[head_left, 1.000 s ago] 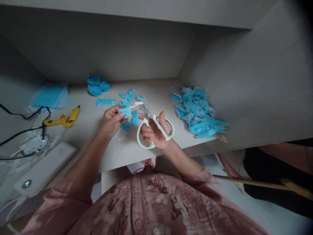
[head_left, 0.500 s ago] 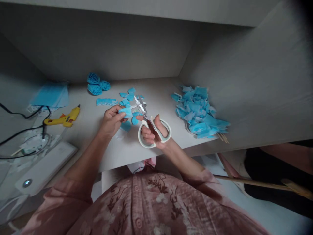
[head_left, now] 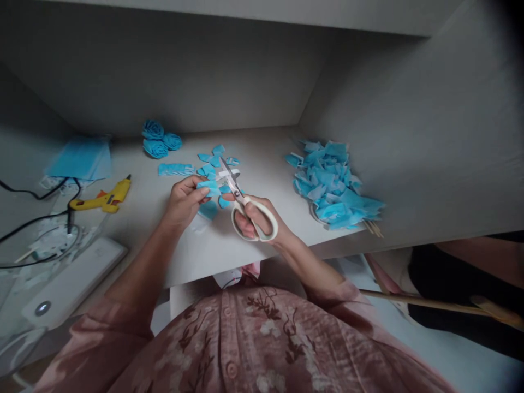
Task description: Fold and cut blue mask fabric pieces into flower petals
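Observation:
My left hand pinches a small blue fabric piece between thumb and fingers. Through the pale handles of the scissors go the fingers of my right hand, closed around them. The blades are nearly together and point up and left, just right of the held piece. Several cut blue petals lie on the table behind and beneath the blades. A pleated blue strip rests behind my left hand. Another blue piece lies below the held one.
Three blue fabric roses sit at the back left. A yellow glue gun, blue face masks and a white power bank are on the left. At right, a heap of blue scraps lies over thin wooden sticks.
The scissors' blades have closed from a wider spread, and the handles have come together. My right hand has turned slightly. My left hand keeps its hold on the fabric piece.

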Available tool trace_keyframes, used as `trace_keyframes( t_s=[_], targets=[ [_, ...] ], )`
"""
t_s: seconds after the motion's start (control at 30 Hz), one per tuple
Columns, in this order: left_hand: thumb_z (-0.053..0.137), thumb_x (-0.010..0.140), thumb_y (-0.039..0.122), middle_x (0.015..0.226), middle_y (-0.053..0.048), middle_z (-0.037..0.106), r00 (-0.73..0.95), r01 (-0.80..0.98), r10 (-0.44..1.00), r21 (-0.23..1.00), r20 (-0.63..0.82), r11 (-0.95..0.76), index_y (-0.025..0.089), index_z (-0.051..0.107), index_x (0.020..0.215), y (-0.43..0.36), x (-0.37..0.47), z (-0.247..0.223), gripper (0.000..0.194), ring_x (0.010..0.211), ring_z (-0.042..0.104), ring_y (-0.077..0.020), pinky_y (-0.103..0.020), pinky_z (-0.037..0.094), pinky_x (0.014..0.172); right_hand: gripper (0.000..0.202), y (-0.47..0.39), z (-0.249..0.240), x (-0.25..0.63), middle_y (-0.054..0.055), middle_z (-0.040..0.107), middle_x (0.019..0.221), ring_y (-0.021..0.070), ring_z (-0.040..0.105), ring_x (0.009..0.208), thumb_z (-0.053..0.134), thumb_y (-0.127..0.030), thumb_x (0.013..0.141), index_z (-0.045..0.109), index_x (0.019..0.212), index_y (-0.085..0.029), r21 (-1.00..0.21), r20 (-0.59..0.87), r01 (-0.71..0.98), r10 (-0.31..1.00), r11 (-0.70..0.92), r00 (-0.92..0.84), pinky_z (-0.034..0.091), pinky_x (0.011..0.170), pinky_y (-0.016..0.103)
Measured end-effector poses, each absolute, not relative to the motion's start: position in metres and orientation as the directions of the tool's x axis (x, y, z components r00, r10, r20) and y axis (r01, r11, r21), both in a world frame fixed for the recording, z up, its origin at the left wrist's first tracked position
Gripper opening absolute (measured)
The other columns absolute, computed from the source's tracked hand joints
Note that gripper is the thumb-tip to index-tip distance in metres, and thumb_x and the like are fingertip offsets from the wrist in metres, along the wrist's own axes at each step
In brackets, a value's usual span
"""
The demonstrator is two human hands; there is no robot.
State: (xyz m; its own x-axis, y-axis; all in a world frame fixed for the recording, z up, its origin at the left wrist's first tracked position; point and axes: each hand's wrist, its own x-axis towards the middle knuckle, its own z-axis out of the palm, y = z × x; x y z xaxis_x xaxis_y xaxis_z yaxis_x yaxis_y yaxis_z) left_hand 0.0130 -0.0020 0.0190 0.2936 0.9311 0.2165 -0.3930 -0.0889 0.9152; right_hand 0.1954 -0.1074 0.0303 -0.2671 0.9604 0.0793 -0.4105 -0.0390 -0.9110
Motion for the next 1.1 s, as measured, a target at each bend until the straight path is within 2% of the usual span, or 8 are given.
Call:
trace_keyframes(
  t_s=[0.17,0.33,0.4,0.5,0.6,0.8,0.97,1.1],
  targets=[
    [0.089,0.060,0.024,0.063,0.001,0.060,0.275,-0.281,0.943,0.954,0.185,-0.105,0.017,0.066,0.061,-0.002,0.011,0.015,0.024,0.052,0.051,-0.0069,-0.020,0.040,0.051,0.056,-0.105,0.031,0.204,-0.006,0.057,0.069,0.0078,0.045,0.055,0.081,-0.061,0.083,0.076,0.120,-0.019,-0.987,0.159,-0.022,0.982,0.158,-0.098,0.040,0.054,0.024],
    [0.088,0.065,0.028,0.063,0.000,0.064,0.317,-0.164,0.921,0.970,0.226,-0.182,0.018,0.070,0.065,-0.005,0.011,0.015,0.021,0.057,0.053,-0.0105,-0.023,0.043,0.054,0.054,-0.101,0.023,0.210,0.001,0.072,0.093,0.0128,0.054,0.076,0.080,-0.054,0.087,0.076,0.129,-0.021,-0.901,0.259,0.339,0.962,0.271,-0.083,0.048,0.078,0.029],
    [0.087,0.065,0.027,0.066,0.000,0.065,0.314,-0.138,0.918,0.968,0.243,-0.209,0.018,0.070,0.064,-0.005,0.012,0.015,0.020,0.060,0.056,-0.0116,-0.024,0.045,0.057,0.056,-0.102,0.020,0.213,0.000,0.070,0.089,0.0117,0.052,0.072,0.081,-0.056,0.086,0.075,0.130,-0.022,-0.925,0.235,0.276,0.964,0.261,-0.122,0.049,0.074,0.028],
    [0.085,0.064,0.026,0.066,0.001,0.064,0.266,-0.159,0.936,0.968,0.232,-0.195,0.018,0.070,0.065,-0.001,0.010,0.014,0.017,0.059,0.054,-0.0094,-0.022,0.043,0.057,0.069,-0.104,0.013,0.219,-0.003,0.061,0.078,0.0087,0.048,0.058,0.075,-0.069,0.087,0.068,0.137,-0.022,-0.979,0.187,-0.131,0.947,0.157,-0.262,0.045,0.055,0.023],
    [0.083,0.063,0.026,0.063,0.002,0.061,0.226,-0.208,0.952,0.965,0.208,-0.162,0.018,0.068,0.064,0.003,0.007,0.012,0.017,0.056,0.052,-0.0082,-0.022,0.040,0.055,0.074,-0.108,0.007,0.222,-0.004,0.057,0.071,0.0078,0.044,0.050,0.062,-0.081,0.089,0.067,0.133,-0.021,-0.890,0.233,-0.452,0.903,0.049,-0.361,0.039,0.045,0.021],
    [0.081,0.065,0.025,0.068,0.002,0.063,0.226,-0.225,0.944,0.955,0.242,-0.191,0.019,0.069,0.066,0.002,0.008,0.012,0.014,0.058,0.054,-0.0093,-0.023,0.042,0.055,0.085,-0.113,0.013,0.222,0.000,0.065,0.076,0.0132,0.060,0.059,0.063,-0.095,0.075,0.067,0.117,-0.021,-0.865,0.083,-0.498,0.967,-0.051,-0.243,0.051,0.053,0.027],
    [0.078,0.074,0.020,0.076,-0.002,0.072,0.335,-0.122,0.819,0.883,0.466,-0.453,0.019,0.069,0.069,-0.005,0.009,0.015,0.010,0.072,0.065,-0.0141,-0.026,0.050,0.066,0.067,-0.101,0.028,0.230,-0.004,0.069,0.082,0.0134,0.065,0.070,0.096,-0.057,0.066,0.062,0.114,-0.025,-0.975,0.188,-0.069,0.955,0.209,0.231,0.054,0.066,0.028],
    [0.073,0.081,0.019,0.082,-0.005,0.078,0.441,0.032,0.673,0.739,0.593,-0.673,0.019,0.072,0.075,-0.014,0.011,0.019,0.006,0.073,0.069,-0.0164,-0.028,0.050,0.066,0.054,-0.095,0.031,0.225,-0.001,0.074,0.093,0.0164,0.069,0.085,0.086,-0.050,0.080,0.060,0.121,-0.026,-0.902,0.385,0.315,0.882,0.297,0.272,0.055,0.082,0.032]
  ],
)
